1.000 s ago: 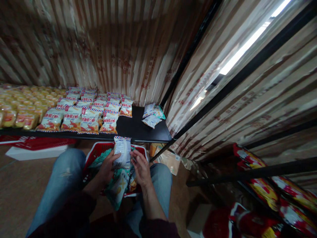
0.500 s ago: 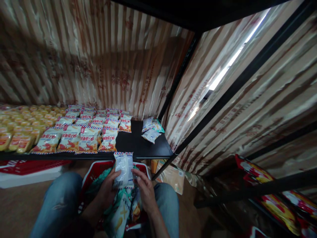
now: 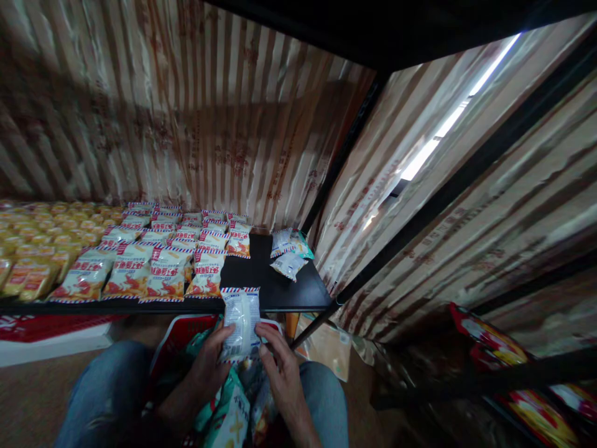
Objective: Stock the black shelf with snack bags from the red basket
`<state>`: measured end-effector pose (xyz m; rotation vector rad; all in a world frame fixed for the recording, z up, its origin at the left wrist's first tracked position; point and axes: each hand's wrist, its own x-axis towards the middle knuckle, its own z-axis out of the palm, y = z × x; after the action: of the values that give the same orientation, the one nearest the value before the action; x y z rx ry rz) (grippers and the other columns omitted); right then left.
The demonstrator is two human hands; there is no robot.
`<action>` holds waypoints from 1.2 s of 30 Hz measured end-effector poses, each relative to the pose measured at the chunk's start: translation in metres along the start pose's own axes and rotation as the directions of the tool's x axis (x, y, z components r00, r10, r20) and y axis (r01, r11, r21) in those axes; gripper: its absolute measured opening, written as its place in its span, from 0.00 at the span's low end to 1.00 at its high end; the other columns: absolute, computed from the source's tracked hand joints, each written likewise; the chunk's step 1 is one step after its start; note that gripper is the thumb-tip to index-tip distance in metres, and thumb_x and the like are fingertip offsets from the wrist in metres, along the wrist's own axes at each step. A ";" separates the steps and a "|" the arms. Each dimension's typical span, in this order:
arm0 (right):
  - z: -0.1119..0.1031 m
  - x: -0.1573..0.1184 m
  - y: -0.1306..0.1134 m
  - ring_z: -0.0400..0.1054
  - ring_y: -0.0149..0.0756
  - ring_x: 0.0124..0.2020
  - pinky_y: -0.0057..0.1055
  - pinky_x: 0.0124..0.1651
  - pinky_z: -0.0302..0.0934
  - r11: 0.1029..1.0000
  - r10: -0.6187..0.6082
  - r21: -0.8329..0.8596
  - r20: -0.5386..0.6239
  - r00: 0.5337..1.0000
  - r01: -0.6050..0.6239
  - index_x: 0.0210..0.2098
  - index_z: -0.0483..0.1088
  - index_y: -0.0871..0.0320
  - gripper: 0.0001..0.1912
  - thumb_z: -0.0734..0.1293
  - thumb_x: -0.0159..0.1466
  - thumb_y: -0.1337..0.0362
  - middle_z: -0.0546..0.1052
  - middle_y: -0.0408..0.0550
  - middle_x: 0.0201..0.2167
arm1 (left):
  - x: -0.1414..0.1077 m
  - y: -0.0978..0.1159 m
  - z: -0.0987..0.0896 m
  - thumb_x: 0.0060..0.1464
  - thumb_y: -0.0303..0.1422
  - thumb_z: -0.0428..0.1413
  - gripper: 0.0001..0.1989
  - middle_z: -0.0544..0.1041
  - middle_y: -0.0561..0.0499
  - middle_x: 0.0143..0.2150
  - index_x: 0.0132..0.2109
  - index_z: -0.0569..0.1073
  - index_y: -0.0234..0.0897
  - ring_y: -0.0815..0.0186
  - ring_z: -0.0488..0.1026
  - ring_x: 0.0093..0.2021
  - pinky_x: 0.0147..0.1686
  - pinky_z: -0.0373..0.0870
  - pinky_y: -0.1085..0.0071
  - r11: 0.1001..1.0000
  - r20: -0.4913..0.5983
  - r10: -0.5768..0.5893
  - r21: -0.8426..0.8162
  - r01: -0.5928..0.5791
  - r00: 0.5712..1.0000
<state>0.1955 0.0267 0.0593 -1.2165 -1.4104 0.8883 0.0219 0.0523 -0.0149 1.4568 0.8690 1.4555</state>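
Between both hands is a white snack bag [image 3: 242, 320] with striped ends, its printed back turned toward me. My left hand [image 3: 212, 358] grips its left edge, thumb on the face. My right hand [image 3: 278, 358] holds the right edge with its fingers. Below them, a red basket [image 3: 180, 333] between my knees contains green snack bags [image 3: 229, 410] and others partly hidden by my arms. Ahead, rows of similar striped snack bags [image 3: 165, 274] stand on the black shelf [image 3: 261, 280]. A few loose bags [image 3: 289, 264] lie at the shelf's right end.
Yellow packages [image 3: 37, 264] fill the shelf's left side. A black post [image 3: 342, 295] rises at the right corner, with striped sheeting [image 3: 224, 137] behind. Red and yellow bags [image 3: 494, 336] sit on a lower rack to the right. A flat carton [image 3: 329, 348] rests on the floor.
The view has shifted slightly, so the shelf appears lower. The held snack bag stays between both hands, a little nearer the shelf's front edge and slightly to the right in view.
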 end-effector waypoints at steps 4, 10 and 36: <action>0.001 0.005 -0.001 0.65 0.42 0.54 0.40 0.58 0.59 0.989 -0.064 -0.130 0.017 0.998 0.066 0.48 0.72 0.51 0.15 0.63 0.63 0.57 0.73 0.50 0.51 | 0.013 0.007 0.009 0.40 0.24 0.60 0.23 0.71 0.44 0.56 0.47 0.71 0.39 0.55 0.66 0.58 0.57 0.64 0.57 0.981 -0.031 -0.121 -0.157 0.114 0.992; 0.003 0.012 -0.001 0.65 0.42 0.54 0.39 0.57 0.60 0.982 -0.046 -0.182 -0.009 0.999 0.043 0.51 0.69 0.51 0.18 0.62 0.63 0.57 0.72 0.50 0.52 | 0.039 0.048 0.021 0.42 0.25 0.59 0.21 0.72 0.45 0.55 0.47 0.72 0.38 0.54 0.65 0.59 0.58 0.61 0.58 0.843 0.073 -0.344 -0.415 0.342 0.936; 0.005 0.049 -0.001 0.66 0.42 0.53 0.36 0.53 0.63 0.985 0.136 0.105 0.032 0.990 -0.138 0.60 0.54 0.55 0.37 0.69 0.56 0.51 0.69 0.51 0.56 | 0.075 0.062 0.049 0.59 0.45 0.43 0.31 0.50 0.46 0.69 0.66 0.52 0.36 0.59 0.46 0.68 0.65 0.44 0.58 0.932 0.044 -0.363 0.035 0.362 0.931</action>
<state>0.1924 0.0749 0.0700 -1.2354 -1.2929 1.0639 0.0690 0.0931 0.0736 1.2644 1.0661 1.1295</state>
